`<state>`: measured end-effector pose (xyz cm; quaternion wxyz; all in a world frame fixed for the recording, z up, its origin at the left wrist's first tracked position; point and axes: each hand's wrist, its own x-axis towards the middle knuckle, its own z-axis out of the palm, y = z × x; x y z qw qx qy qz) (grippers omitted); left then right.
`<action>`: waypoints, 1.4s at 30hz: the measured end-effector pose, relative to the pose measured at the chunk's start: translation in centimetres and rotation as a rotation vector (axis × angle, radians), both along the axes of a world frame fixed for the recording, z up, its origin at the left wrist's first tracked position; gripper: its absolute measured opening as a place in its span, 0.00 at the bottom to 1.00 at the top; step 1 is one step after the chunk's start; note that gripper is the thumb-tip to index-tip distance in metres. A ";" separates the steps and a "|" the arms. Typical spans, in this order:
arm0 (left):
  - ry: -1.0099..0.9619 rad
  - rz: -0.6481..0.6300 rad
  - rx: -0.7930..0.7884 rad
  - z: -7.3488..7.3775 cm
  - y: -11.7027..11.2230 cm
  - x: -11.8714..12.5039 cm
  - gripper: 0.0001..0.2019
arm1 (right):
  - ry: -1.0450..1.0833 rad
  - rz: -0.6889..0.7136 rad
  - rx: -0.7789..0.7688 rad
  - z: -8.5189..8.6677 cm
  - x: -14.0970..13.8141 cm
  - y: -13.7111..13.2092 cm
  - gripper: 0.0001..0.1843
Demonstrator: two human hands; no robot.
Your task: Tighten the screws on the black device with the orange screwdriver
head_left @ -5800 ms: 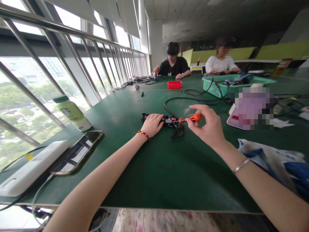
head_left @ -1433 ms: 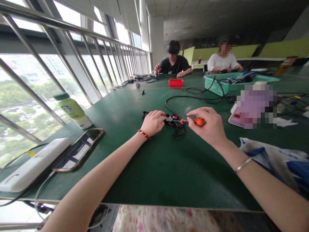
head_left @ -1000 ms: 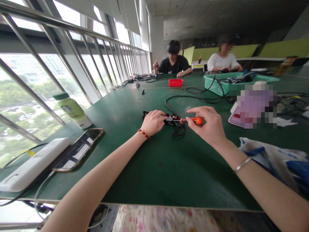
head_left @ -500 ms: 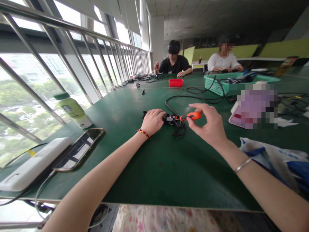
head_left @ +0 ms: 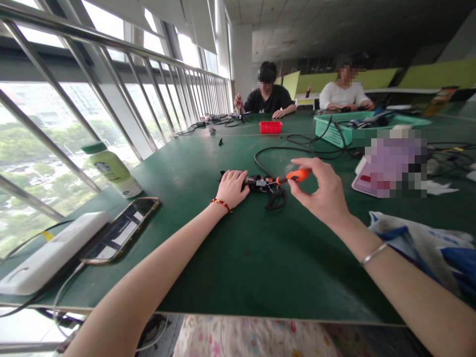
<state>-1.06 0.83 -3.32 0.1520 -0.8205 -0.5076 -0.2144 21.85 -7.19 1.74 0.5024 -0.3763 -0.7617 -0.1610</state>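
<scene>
My left hand (head_left: 232,189) is closed over the left end of a black device (head_left: 260,184) with exposed inner parts and wires, pressing it to the green table (head_left: 238,267). Between thumb and fingers of my right hand (head_left: 323,187) is the handle of an orange and black screwdriver (head_left: 295,176). Its shaft points left and its tip is at the device's open inside. Just what the tip touches is too small to tell. A black cable (head_left: 260,152) runs from the device toward the back, and a short loop of it lies in front.
On the left are a bottle (head_left: 113,171), a phone (head_left: 122,230) and a white power strip (head_left: 55,253). Toward the back stand a red basket (head_left: 270,128) and a green basket (head_left: 334,133). A purple phone (head_left: 386,168) and a plastic bag (head_left: 424,243) lie right. Two people sit across the table.
The screwdriver handle has turned a little in my right fingers and tilts slightly differently. My left hand has shifted slightly left, showing more of the device. The co-worker's raised hand opposite has moved slightly.
</scene>
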 end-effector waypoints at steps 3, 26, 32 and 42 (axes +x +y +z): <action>0.004 -0.001 -0.002 0.0 0.0 0.0 0.22 | -0.007 -0.020 -0.025 -0.2 0.0 0.1 0.08; 0.010 0.002 -0.028 0.0 0.0 -0.1 0.25 | -0.017 -0.009 -0.039 -0.2 -0.1 0.0 0.10; 0.017 0.003 -0.029 -0.1 0.1 -0.1 0.25 | -0.027 0.024 -0.002 -0.1 -0.1 0.0 0.14; 0.014 -0.037 -0.060 0.2 0.2 -0.7 0.28 | -0.017 0.000 -0.041 -0.2 0.0 0.0 0.11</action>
